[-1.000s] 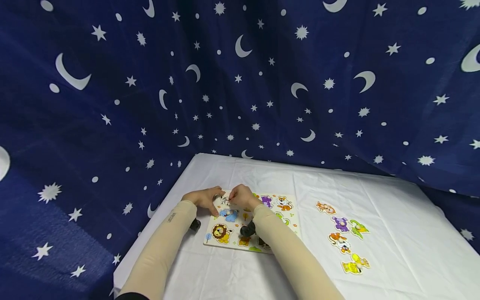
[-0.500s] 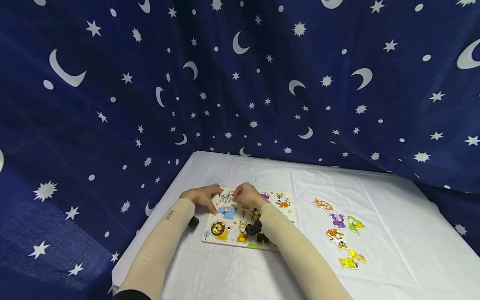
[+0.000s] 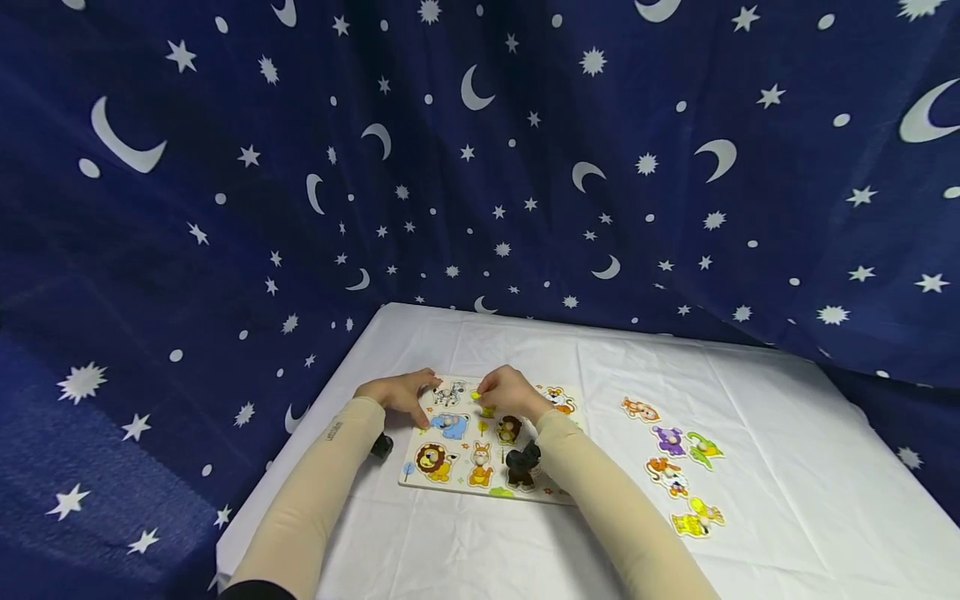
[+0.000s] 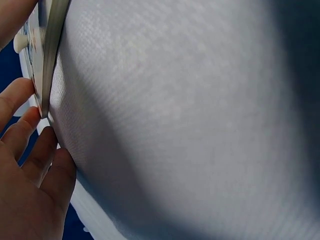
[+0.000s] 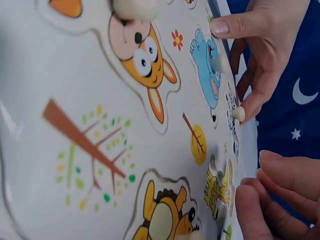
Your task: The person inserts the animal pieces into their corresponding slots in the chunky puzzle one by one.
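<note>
A wooden knob puzzle board [image 3: 457, 486] printed with animals lies on the table. My left hand [image 3: 401, 393] rests at its upper left corner, thumb and fingers spread along the edge. In the left wrist view, the left fingers [image 4: 20, 135] touch the board's edge and the cloth. The zebra piece [image 3: 449, 393] lies in its recess beside that hand. Over the giraffe recess [image 3: 487, 411], my right hand [image 3: 512, 390] hovers with loosely bent fingers. The right wrist view shows nothing between the right fingers [image 5: 250, 210].
The elephant [image 3: 450, 426], lion [image 3: 435, 461], kangaroo [image 3: 480, 463] and hedgehog [image 3: 508, 429] sit on the board. Several loose pieces lie right of it, among them a purple animal [image 3: 667, 441], a green one [image 3: 703, 450] and a yellow giraffe [image 3: 697, 518]. A starry curtain [image 3: 420, 167] hangs behind.
My right hand has moved right, off the zebra, which now shows fully. The left hand stays at the board's corner. The whole head view has shifted slightly.
</note>
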